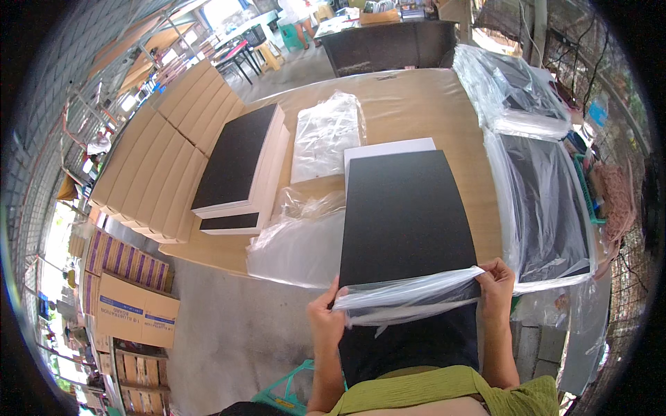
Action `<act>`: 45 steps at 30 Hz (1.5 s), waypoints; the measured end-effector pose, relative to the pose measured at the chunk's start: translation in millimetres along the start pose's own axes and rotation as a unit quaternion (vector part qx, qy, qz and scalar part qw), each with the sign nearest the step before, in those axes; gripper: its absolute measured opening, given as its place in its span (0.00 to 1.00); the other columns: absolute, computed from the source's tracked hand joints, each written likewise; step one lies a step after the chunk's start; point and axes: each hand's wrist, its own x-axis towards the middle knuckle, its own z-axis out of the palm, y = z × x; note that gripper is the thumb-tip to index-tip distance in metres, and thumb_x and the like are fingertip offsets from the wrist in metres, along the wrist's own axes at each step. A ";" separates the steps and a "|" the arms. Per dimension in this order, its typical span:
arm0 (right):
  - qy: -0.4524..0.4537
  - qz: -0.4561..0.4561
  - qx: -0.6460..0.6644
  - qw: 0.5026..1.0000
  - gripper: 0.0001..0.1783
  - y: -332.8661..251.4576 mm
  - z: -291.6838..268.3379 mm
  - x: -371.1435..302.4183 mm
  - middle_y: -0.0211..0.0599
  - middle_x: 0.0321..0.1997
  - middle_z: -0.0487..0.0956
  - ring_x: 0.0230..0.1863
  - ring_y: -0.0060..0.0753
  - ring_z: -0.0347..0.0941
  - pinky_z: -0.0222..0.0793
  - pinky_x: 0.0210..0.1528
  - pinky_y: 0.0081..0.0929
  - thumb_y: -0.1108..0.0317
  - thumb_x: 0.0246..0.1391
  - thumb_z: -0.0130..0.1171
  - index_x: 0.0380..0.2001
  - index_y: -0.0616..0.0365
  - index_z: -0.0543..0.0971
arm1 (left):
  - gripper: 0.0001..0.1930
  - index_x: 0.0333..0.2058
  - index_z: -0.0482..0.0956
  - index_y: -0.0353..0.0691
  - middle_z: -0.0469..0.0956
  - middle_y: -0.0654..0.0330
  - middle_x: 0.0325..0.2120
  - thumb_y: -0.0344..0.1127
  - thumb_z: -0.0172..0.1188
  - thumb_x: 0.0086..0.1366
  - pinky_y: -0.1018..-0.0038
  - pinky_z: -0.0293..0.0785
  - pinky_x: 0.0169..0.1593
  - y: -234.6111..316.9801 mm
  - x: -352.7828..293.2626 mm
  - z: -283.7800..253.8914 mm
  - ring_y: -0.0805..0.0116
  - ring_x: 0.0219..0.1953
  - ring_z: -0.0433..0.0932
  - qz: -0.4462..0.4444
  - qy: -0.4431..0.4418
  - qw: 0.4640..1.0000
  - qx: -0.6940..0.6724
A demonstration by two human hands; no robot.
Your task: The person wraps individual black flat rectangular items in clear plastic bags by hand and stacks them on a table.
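A black board lies flat at the table's near edge, with a white sheet showing past its far end. Across the board's near end stretches a clear plastic bag, bunched into folds. My left hand pinches the bag's left corner, and my right hand grips its right corner. Left of the board, loose clear plastic bags overhang the table edge. Farther back lies another pile of clear bags. How much of the board's near end is inside the bag, I cannot tell.
A stack of black-topped boards stands at left beside a row of brown cartons. Plastic-wrapped black boards line the table's right side. A green stool is low by my left arm; boxes stand on the floor.
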 end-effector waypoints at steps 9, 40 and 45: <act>-0.245 -0.319 0.107 0.909 0.17 -62.6 14.3 -7.4 0.46 0.43 0.79 0.61 0.56 0.63 0.35 0.69 0.55 0.54 0.44 0.61 0.24 0.58 0.81 | 0.48 0.68 0.42 0.38 0.73 0.44 0.50 0.28 0.53 0.47 0.67 0.70 0.54 5.5 5.8 -32.4 0.57 0.49 0.76 0.003 -0.351 0.729 -0.587; -0.125 -0.242 0.051 0.961 0.13 -42.9 85.1 154.2 0.23 0.31 0.77 0.33 0.13 0.66 0.61 0.37 0.15 0.63 0.58 0.60 0.36 0.65 0.82 | 0.09 0.26 0.75 0.44 0.70 0.72 0.22 0.38 0.62 0.63 0.81 0.57 0.21 42.9 184.6 25.6 0.84 0.18 0.60 0.280 -0.007 0.894 -0.351; -0.071 -0.171 0.000 0.983 0.19 -44.4 82.6 122.3 0.31 0.40 0.77 0.42 0.20 0.68 0.62 0.46 0.19 0.62 0.57 0.60 0.46 0.65 0.76 | 0.31 0.58 0.65 0.39 0.72 0.59 0.49 0.32 0.64 0.56 0.79 0.73 0.37 5.6 151.4 0.7 0.75 0.30 0.74 0.281 -0.041 0.944 -0.171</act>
